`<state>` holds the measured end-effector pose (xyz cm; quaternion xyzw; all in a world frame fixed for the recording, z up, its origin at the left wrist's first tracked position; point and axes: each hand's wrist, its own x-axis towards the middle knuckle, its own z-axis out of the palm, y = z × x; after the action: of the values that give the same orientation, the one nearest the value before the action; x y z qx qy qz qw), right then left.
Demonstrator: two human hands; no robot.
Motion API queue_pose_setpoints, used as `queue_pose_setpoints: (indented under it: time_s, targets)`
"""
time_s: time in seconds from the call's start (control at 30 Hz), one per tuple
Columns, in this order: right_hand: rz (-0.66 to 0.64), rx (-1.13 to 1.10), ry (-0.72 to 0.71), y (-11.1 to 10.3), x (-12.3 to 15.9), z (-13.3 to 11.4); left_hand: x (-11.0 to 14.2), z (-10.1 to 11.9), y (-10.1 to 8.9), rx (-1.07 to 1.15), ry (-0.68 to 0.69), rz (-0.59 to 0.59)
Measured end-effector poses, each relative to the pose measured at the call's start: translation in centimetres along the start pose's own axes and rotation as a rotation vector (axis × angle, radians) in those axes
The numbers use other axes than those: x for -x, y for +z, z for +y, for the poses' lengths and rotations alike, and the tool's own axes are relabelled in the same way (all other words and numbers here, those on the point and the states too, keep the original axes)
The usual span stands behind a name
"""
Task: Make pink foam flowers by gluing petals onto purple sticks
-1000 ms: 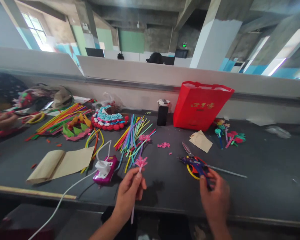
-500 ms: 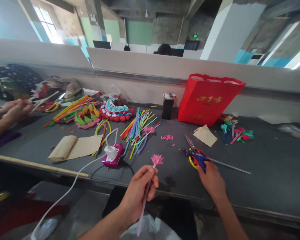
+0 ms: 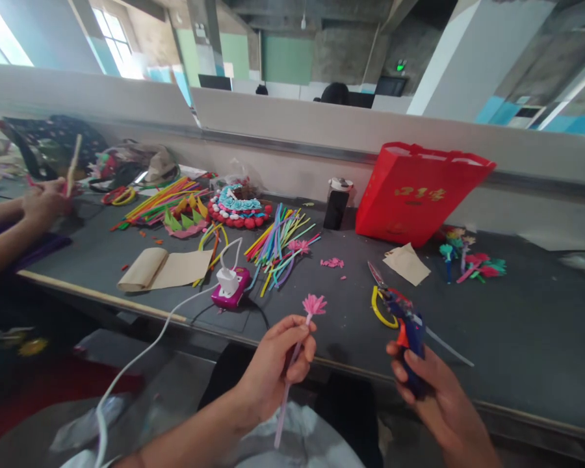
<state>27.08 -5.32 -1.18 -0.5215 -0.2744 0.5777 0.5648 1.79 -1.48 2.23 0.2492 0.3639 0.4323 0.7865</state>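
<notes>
My left hand point(image 3: 277, 364) pinches the pale purple stem of a pink paper flower point(image 3: 314, 303), holding it upright over the near table edge. My right hand point(image 3: 431, 387) is wrapped round the handle of a blue and orange glue gun point(image 3: 409, 328), lifted just above the table with its nozzle pointing away from me. Yellow-handled scissors point(image 3: 380, 296) lie on the dark table point(image 3: 517, 338) right behind the glue gun.
A bundle of coloured sticks point(image 3: 277, 244), a pink power strip point(image 3: 230, 289) with white cable, a folded brown paper point(image 3: 163, 268), a red bag point(image 3: 419, 192), a black bottle point(image 3: 336, 203) and small paper flowers point(image 3: 470, 263) lie around. Another person's hands point(image 3: 41, 201) work at far left.
My right hand has picked the glue gun up off the table and drawn it toward me. My left hand with the flower moved slightly right; the view shifted left.
</notes>
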Motion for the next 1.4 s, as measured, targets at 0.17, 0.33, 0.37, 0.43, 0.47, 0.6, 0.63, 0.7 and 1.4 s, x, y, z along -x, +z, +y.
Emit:
queue_pose_setpoints:
  time_s: [0.17,0.33,0.37,0.43,0.47,0.6,0.63,0.7,1.4]
  targets:
    - [-0.051,-0.088,-0.068,1.0,2.4,1.1,0.5,-0.7,0.4,-0.024,0.027,0.006]
    - [0.066,-0.227,-0.108,1.3,3.4,0.4,0.6,-1.5,0.2,-0.016,0.059,0.045]
    - [0.098,-0.224,-0.124,1.2,3.6,0.3,0.5,-1.6,0.1,-0.01,0.063,0.043]
    - [0.174,-0.172,-0.214,0.8,3.9,0.4,0.5,-1.6,0.1,-0.01,0.059,0.03]
    - [0.209,-0.122,-0.276,0.5,4.1,0.5,0.5,-1.5,0.1,-0.015,0.053,0.02]
    - [0.186,0.147,-0.421,0.1,4.9,1.0,0.7,-1.3,0.3,-0.011,0.017,-0.015]
    - [0.168,0.216,-0.429,0.3,5.0,1.1,0.7,-1.3,0.3,-0.007,0.011,-0.021]
    - [0.163,0.333,-0.465,1.0,5.2,1.1,0.8,-1.2,0.4,0.0,0.003,-0.029]
    - [0.165,0.648,-0.547,6.9,5.9,1.2,2.1,-0.7,1.1,-0.03,-0.009,-0.012]
